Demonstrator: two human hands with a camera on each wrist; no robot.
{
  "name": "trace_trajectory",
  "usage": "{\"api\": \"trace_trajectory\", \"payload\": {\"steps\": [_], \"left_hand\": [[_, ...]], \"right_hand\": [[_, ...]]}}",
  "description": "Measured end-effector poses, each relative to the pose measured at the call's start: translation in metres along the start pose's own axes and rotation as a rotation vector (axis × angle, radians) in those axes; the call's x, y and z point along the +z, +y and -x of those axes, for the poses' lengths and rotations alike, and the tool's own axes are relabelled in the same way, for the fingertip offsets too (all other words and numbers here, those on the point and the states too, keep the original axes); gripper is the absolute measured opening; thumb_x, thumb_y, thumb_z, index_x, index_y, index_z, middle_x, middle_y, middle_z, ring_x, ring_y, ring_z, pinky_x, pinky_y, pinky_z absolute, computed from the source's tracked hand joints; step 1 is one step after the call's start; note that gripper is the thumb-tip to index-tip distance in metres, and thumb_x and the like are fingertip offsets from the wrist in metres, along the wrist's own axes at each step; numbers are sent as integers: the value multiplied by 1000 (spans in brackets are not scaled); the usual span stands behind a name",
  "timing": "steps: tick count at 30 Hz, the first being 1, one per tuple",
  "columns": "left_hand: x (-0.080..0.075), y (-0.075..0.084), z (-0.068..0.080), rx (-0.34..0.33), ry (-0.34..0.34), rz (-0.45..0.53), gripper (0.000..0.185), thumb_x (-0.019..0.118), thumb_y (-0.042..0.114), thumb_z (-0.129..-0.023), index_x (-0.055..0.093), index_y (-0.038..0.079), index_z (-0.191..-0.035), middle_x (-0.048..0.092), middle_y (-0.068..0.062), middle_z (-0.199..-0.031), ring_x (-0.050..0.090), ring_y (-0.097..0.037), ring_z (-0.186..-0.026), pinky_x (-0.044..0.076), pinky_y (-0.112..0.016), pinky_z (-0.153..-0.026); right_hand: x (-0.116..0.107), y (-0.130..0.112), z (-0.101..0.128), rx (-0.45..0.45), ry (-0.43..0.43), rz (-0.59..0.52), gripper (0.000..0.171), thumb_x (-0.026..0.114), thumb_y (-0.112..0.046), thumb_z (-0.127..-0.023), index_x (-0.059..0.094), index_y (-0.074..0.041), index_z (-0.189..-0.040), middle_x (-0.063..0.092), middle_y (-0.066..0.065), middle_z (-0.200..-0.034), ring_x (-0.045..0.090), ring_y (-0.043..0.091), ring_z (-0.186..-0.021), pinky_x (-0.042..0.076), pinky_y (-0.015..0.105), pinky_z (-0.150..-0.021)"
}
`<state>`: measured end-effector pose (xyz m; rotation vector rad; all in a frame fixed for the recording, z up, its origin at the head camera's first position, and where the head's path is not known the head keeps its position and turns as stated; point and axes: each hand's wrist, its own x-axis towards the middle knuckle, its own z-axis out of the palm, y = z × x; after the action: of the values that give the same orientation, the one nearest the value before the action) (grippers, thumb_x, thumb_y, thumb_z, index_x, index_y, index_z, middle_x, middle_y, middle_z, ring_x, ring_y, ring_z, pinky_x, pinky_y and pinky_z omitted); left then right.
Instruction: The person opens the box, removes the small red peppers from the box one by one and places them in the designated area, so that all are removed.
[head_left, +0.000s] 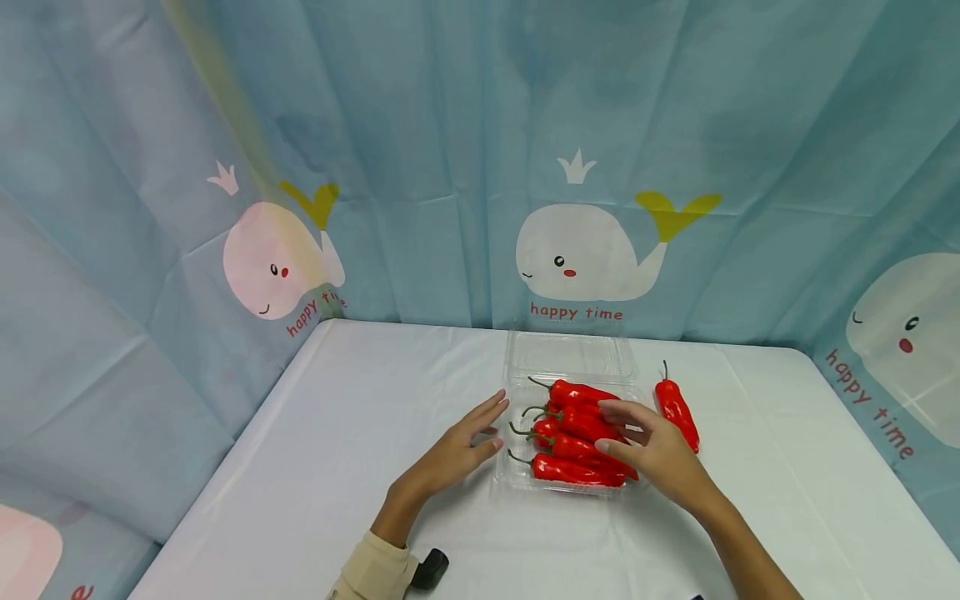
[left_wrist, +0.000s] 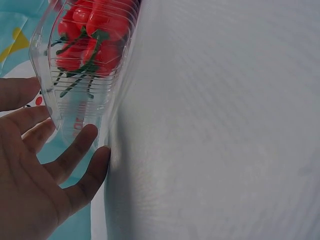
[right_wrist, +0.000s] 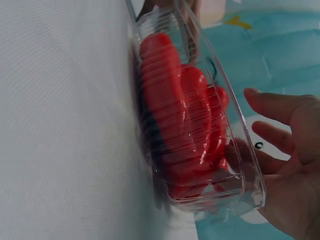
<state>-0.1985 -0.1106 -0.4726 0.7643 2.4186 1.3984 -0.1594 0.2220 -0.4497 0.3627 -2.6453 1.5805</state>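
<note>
A clear plastic clamshell box (head_left: 507, 477) sits on the white table with its lid laid back. Several red chili peppers (head_left: 577, 473) fill it, their green stems pointing left. Beside the box's left wall is my left hand (head_left: 453, 454), fingers spread; in the left wrist view its fingertips are right at the ribbed wall. My right hand (head_left: 660, 454) hovers at the right side, fingers and thumb loosely bent above the pepper tips. In the right wrist view, there is nothing between that hand's thumb and fingers. One more chili pepper (head_left: 677, 414) lies outside, right of the box.
The hinged lid (head_left: 570, 357) lies open toward the back edge of the white table (head_left: 390, 392). A blue curtain (head_left: 427, 208) with whale prints stands behind and at both sides. A black device (head_left: 431, 569) is at the left wrist.
</note>
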Motion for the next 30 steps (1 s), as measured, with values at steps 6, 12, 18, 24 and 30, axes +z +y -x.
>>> {"api": "trace_trajectory", "payload": {"steps": [6,12,18,24,30], "left_hand": [[0,0,0,0,-1,0,64,54,15,-109,30,12,-168,18,-1,-178,58,-34,-138,42,-62,-117],[0,0,0,10,2,-3,63,54,16,-110,31,11,-168,19,-2,-178,58,-35,-137,42,-63,-116],[-1,0,-1,16,1,-1,63,54,16,-110,31,10,-168,20,-4,-178,58,-36,-136,42,-65,-116],[-1,-1,0,23,-3,2,62,54,17,-110,32,11,-168,19,-5,-178,59,-36,-136,43,-64,-115],[-2,-1,0,38,-5,8,62,55,15,-111,32,12,-168,19,-7,-178,59,-37,-136,45,-62,-114]], "right_hand": [[3,0,0,-6,-14,47,58,85,-25,-92,63,-11,-144,67,11,-141,63,34,-130,55,52,-105],[3,-2,0,-5,-25,84,57,85,-27,-91,64,-12,-143,68,10,-140,63,35,-130,56,52,-103],[4,-2,0,2,-29,114,57,85,-28,-91,65,-13,-142,68,9,-139,62,35,-130,57,53,-103],[4,-3,0,0,-27,117,56,85,-25,-91,66,-14,-142,68,8,-139,60,36,-132,59,49,-100],[5,-3,0,-11,-24,101,54,86,-22,-90,67,-15,-140,66,7,-139,59,35,-132,56,56,-103]]}}
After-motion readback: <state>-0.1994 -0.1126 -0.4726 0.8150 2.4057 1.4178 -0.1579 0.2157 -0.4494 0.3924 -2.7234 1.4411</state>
